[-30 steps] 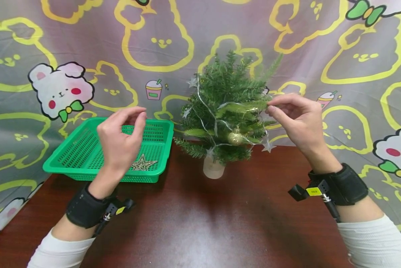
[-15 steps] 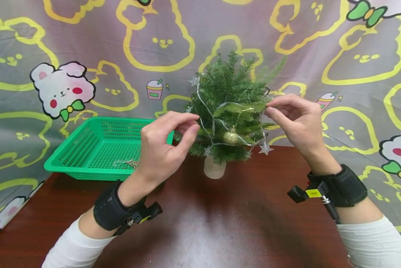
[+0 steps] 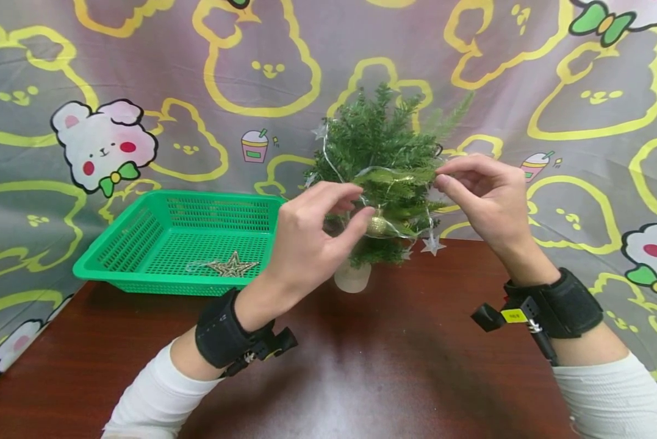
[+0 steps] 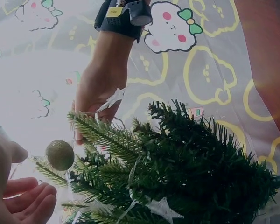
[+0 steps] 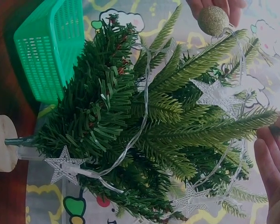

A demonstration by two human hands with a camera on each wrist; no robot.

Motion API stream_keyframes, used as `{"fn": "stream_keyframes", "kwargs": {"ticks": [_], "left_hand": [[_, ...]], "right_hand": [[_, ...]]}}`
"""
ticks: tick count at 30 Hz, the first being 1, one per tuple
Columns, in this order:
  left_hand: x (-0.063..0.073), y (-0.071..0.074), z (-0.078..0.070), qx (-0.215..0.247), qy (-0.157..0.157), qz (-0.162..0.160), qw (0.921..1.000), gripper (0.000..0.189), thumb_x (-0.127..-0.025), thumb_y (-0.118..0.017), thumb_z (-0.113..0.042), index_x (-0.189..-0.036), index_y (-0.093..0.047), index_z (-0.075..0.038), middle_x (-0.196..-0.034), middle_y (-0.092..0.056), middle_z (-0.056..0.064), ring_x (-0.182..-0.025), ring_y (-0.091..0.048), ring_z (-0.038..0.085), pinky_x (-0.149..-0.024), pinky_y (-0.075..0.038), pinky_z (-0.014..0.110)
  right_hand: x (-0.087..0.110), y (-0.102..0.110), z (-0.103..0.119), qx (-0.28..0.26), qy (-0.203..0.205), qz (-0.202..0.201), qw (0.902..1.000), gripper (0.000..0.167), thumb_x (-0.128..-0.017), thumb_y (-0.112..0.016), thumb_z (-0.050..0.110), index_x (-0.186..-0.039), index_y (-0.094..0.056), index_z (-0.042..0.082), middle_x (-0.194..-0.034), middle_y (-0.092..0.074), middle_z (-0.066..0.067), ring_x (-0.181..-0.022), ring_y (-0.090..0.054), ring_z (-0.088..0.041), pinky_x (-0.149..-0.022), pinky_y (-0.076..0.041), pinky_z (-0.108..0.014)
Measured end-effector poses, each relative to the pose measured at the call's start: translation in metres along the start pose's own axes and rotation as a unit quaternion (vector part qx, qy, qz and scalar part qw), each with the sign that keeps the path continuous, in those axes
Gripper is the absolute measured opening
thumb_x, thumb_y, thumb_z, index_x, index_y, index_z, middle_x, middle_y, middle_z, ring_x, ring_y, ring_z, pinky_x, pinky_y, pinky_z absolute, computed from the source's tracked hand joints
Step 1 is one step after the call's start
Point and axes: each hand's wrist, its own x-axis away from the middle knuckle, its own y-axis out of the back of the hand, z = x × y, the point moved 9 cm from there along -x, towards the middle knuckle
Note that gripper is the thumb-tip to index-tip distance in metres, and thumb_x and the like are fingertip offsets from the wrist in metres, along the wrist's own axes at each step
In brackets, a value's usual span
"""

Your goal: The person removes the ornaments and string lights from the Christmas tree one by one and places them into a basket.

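Observation:
A small artificial Christmas tree [image 3: 377, 131] stands on the table, wound with a clear string of star lights [image 5: 214, 95]. At its right side my right hand [image 3: 490, 198] pinches the tip of a light-green branch [image 5: 252, 120] between thumb and fingers. My left hand [image 3: 314, 238] is in front of the tree, thumb and fingers bent loosely and apart. Just beyond those fingertips hangs a gold glitter ball [image 4: 60, 155], partly covered by the left hand in the head view. Nothing shows between the left thumb and fingers in the left wrist view.
To the left is a green plastic basket [image 3: 103, 268] with a glittery star ornament [image 3: 233, 264] lying in it. The tree's pale round base [image 3: 352, 279] rests on the dark wooden table [image 3: 416, 341]. A patterned cloth [image 3: 284, 55] hangs behind.
My left hand has moved right from over the basket to the gold ball at the tree's front, uncovering the star ornament. The right hand has stayed at the branch tip.

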Motion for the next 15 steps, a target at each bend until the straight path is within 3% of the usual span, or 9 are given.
{"fn": "stream_keyframes", "kwargs": {"ticks": [6, 15], "left_hand": [[-0.002, -0.007, 0.002, -0.034, 0.009, 0.0, 0.9994, 0.026, -0.088, -0.073, -0.027, -0.102, -0.073, -0.005, -0.088, -0.073, 0.007, -0.076, -0.068, 0.014, -0.072, -0.054, 0.028], [-0.006, -0.014, 0.001, -0.014, 0.009, -0.006, 0.9998, 0.021, -0.09, -0.071, -0.025, -0.098, -0.074, -0.005, -0.085, -0.074, 0.007, -0.072, -0.069, 0.013, -0.07, -0.054, 0.025]], "right_hand": [[-0.001, 0.0, 0.0, 0.0, 0.001, 0.005, 1.0, 0.011, -0.084, -0.067, -0.011, -0.094, -0.068, -0.016, -0.087, -0.073, -0.003, -0.073, -0.069, -0.01, -0.068, -0.054, -0.017], [0.0, 0.0, 0.001, -0.001, -0.002, 0.008, 1.0, 0.011, -0.085, -0.067, -0.012, -0.095, -0.068, -0.016, -0.088, -0.073, -0.004, -0.074, -0.07, -0.011, -0.07, -0.055, -0.017]]}}
